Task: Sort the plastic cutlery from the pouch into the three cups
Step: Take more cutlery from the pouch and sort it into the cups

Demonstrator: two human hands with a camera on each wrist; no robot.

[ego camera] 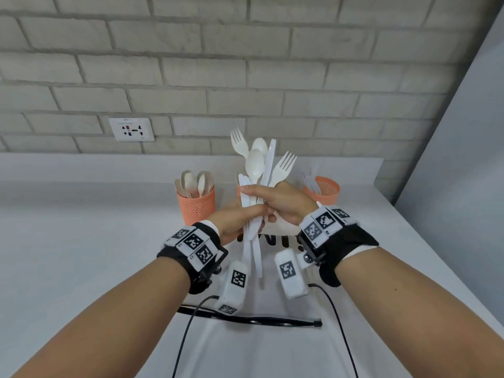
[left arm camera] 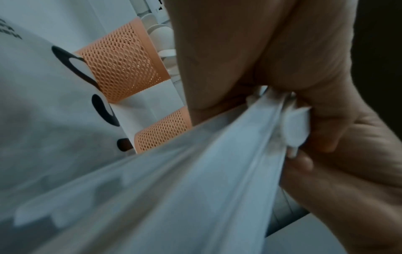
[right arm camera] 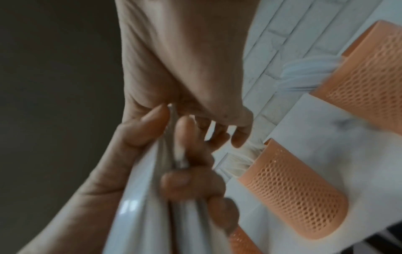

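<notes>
1. Cutlery (ego camera: 256, 186) is held as a mixed white bundle above the table (ego camera: 81, 241), over the pouch (ego camera: 272, 336); forks, spoons and knives stand up from it like a fan, and some knives hang down below the hands.
2. The pouch, white with black letters, is laid flat on the table nearest to the person, with a black cord (ego camera: 251, 320) across it.
3. The left hand (ego camera: 240, 216) is closed around the middle of the bundle; its fingers are curled round the handles.
4. The right hand (ego camera: 283, 203) is placed against the same bundle from the other side. Its fingers are curled on the pieces, and in the right wrist view the fingertips (right arm camera: 185, 123) are seen pinching among the handles.
5. Behind the hands, three orange mesh cups are standing in a row near the wall.
6. The left cup (ego camera: 195, 205) is filled with spoons.
7. The middle cup (ego camera: 238, 190) is mostly hidden by the hands; its content cannot be told from the head view.
8. The right cup (ego camera: 323, 190) is holding white pieces that look like forks.
9. On the brick wall (ego camera: 245, 64) behind, a socket (ego camera: 131, 129) is seen.
</notes>
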